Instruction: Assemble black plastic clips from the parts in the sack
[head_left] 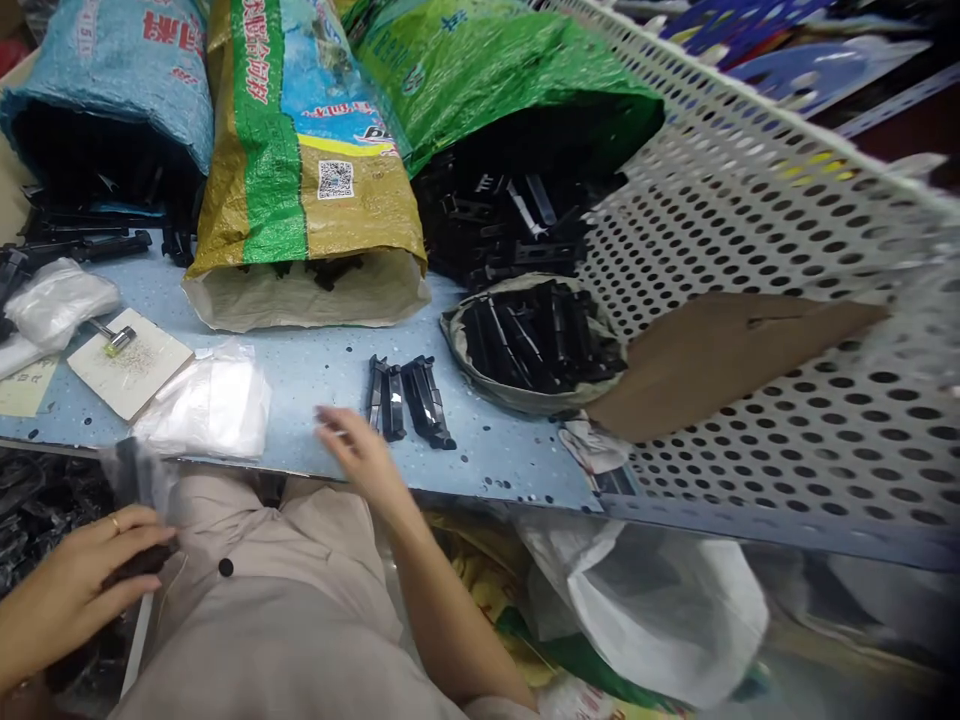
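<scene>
1. Landmark: the stack of clear bags (206, 405), lying at the near edge of the blue surface (495, 462).
2. The left hand (105, 575), nearer the person than the stack and to its left, has its fingers curled around a black part in a clear sleeve (139, 480); motion blur softens its outline.
3. That part's long axis runs roughly away from the person, its far end pointing towards the surface edge, just left of the stack's near side.
4. The right hand (358, 452) is right of the stack, fingers loosely spread and partly bent, with nothing seen in its grasp.
5. Farther right of the stack, just past the right hand, lie a left group of black parts (385, 398) and a right group of black parts (427, 402). Their long axes run from far to near; the right group slants, near ends towards the right.
6. Beyond the stack, a gold-and-green sack (360, 215) lies with its mouth facing the person.
7. Left of the stack is a pale square board (124, 375).
</scene>
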